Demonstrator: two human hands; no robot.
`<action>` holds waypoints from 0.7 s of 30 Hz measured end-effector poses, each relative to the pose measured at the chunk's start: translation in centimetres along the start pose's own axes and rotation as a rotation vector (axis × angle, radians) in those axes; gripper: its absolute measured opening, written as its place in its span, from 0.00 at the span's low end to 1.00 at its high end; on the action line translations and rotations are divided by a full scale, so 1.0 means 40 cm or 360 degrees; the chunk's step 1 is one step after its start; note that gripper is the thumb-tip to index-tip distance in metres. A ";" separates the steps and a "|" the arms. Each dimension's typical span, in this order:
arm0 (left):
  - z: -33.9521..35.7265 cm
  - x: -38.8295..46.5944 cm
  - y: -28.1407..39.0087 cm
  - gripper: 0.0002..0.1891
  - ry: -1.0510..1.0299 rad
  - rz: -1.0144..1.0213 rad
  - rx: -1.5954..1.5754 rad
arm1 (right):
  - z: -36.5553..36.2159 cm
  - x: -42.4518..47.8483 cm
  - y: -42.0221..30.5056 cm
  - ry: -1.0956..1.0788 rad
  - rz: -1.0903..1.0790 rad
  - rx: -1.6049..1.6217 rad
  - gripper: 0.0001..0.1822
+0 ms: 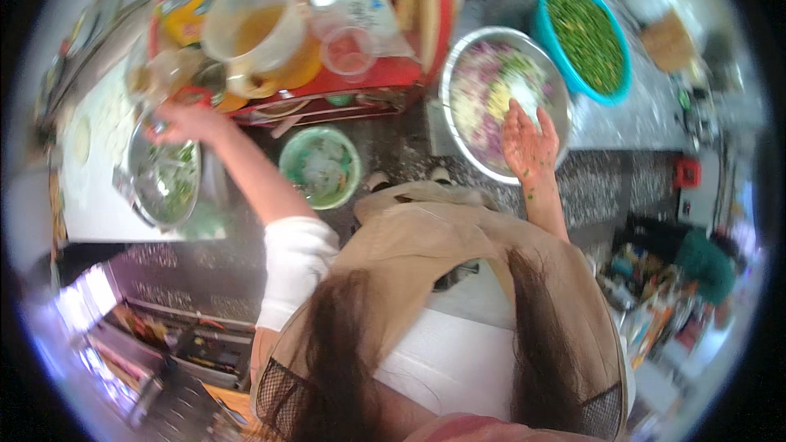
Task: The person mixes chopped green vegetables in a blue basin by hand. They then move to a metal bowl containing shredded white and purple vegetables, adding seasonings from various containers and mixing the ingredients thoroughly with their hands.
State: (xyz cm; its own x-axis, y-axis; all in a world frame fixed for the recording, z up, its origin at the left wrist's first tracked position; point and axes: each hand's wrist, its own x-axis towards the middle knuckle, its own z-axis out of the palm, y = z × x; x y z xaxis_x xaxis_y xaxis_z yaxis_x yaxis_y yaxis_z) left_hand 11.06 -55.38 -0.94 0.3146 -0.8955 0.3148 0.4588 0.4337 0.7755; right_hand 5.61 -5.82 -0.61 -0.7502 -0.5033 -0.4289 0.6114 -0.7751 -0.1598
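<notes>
My right hand [531, 138] is over the near side of a wide steel basin [447, 104], palm up, fingers apart and holding nothing. Green bits stick to its palm and wrist. In the basin lie chopped purple onion [485, 129], a pale minced heap, a yellow heap, chopped greens and a white powdery mound [523, 91]. Off to the left, my left hand [178, 123] reaches over the far rim of a steel bowl [198, 187] with some chopped greens on its inside. Blur hides whether its fingers grip anything; a red item [191, 97] is just beyond them.
A turquoise tub [625, 83] full of chopped greens stands beyond the basin. The red-edged shelf [393, 73] holds a clear jug [252, 24] with brown liquid, cups and bags. Below it is a green bucket [288, 169]. A person in green [706, 267] is at far right.
</notes>
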 end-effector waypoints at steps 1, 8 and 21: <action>-0.007 -0.004 0.032 0.23 -0.0007 0.0051 -0.0053 | -0.012 -0.018 -0.030 -0.0054 -0.0052 -0.0006 0.25; -0.006 0.055 0.409 0.25 -0.0845 0.0396 -0.0115 | 0.002 -0.112 -0.236 -0.0102 -0.0460 -0.0297 0.19; -0.117 -0.528 0.558 0.18 -0.2521 -0.0815 0.0216 | 0.252 -0.101 -0.051 -0.0731 -0.0843 -0.2851 0.20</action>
State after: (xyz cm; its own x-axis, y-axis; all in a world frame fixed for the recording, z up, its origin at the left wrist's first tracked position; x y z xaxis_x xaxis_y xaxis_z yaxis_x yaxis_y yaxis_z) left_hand 18.55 -26.34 7.15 -0.9692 -0.1776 0.1704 0.1447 0.1488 0.9782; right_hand 4.86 -6.05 10.42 -0.7344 -0.6625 0.1474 -0.3850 0.2279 -0.8943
